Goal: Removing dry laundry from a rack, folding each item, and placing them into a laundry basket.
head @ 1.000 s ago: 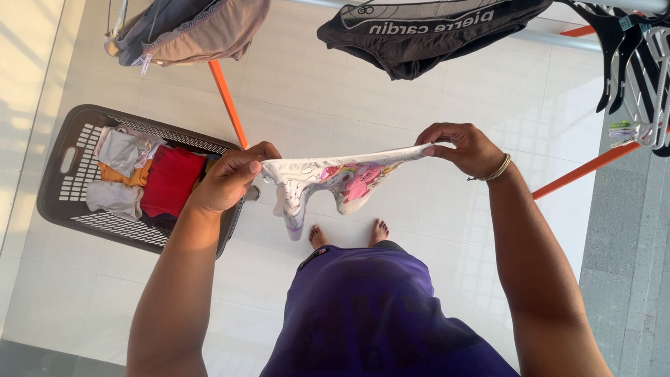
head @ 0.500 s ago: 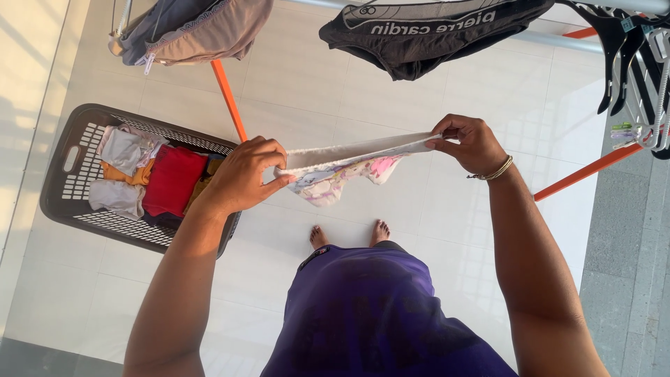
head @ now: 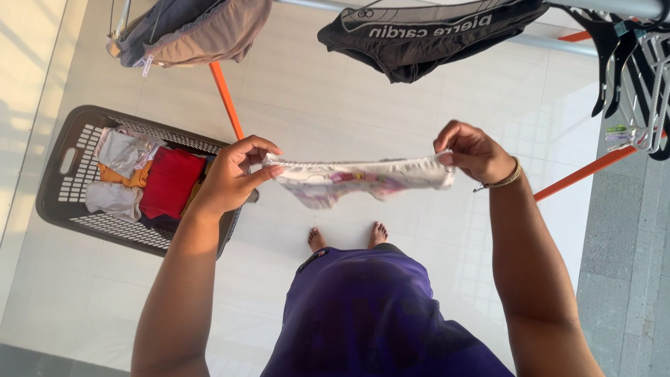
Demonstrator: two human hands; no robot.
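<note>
I hold a small white garment [head: 356, 178] with pink and purple cartoon prints stretched flat between both hands at chest height. My left hand [head: 234, 174] pinches its left end, and my right hand [head: 474, 150], with a thin bracelet at the wrist, pinches its right end. Above it, a black brief [head: 426, 35] with a grey waistband hangs over a drying rack's metal bar [head: 607, 5]. A grey and tan garment [head: 188, 28] hangs at the upper left.
A dark plastic laundry basket [head: 59, 199] with red, orange and white clothes stands on the pale tiled floor at my left. Orange rack legs [head: 227, 98] cross the floor. Black hangers and a peg rack [head: 635, 77] hang at the right. My bare feet [head: 347, 236] show below.
The garment hung loosely from its waistband a second ago; now it is pulled level and taut. Both hands have shifted slightly lower, and my right hand has moved a little right.
</note>
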